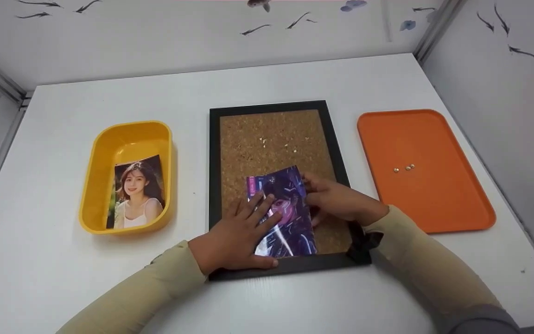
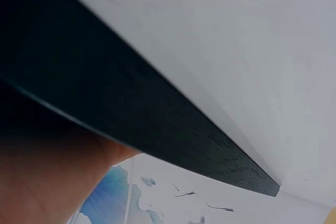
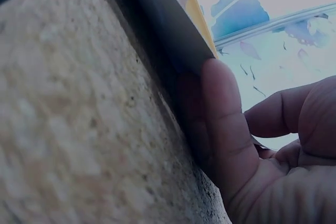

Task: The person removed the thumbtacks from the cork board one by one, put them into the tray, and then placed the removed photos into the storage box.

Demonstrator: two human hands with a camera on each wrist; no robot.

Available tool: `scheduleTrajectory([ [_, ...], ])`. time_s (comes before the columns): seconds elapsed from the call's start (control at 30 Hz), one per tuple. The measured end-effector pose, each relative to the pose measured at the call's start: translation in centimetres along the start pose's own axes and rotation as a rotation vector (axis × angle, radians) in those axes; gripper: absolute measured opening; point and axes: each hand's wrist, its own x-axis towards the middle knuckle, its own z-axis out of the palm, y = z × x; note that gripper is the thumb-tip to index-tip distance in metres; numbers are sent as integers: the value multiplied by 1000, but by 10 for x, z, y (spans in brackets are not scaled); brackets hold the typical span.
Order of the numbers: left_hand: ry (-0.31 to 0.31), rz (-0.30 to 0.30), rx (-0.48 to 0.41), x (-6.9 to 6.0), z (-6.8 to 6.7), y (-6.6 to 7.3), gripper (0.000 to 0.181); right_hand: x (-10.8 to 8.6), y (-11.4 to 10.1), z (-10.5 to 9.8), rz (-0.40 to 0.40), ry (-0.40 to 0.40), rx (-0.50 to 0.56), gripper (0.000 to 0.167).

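A glossy purple photo (image 1: 290, 232) with a pink face lies over the lower part of a black-framed cork board (image 1: 267, 153). Spread across its left side, my left hand (image 1: 244, 232) rests with fingers extended and thumb on the bottom frame bar. My right hand (image 1: 336, 199) pinches the photo's right edge; in the right wrist view a finger (image 3: 226, 114) sits against the raised edge, beside the cork. What the other fingertips do is partly hidden. The left wrist view shows mostly the dark frame side (image 2: 157, 114) and part of my left hand (image 2: 58, 177).
Several small shiny tacks (image 1: 295, 150) are on the upper cork. To the left stands a yellow bin (image 1: 98, 162) holding a portrait photo (image 1: 137, 195). On the right, an orange tray (image 1: 438, 195) carries a few tacks (image 1: 407, 168). White walls border the white table (image 1: 267, 306).
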Motion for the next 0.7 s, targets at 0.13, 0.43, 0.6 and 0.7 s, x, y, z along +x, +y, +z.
scheduleTrajectory([
  [0.13,-2,0,4,0,0,0,101,0,0,-1,-3,-6,8,52],
  [0.43,3,5,4,-1,0,0,101,4,1,-1,23,17,9,52],
  [0.6,7,4,1,-1,-1,0,101,3,0,-1,43,45,-9,50],
  [0.7,8,3,2,0,-1,0,101,3,-1,0,55,67,-16,47],
])
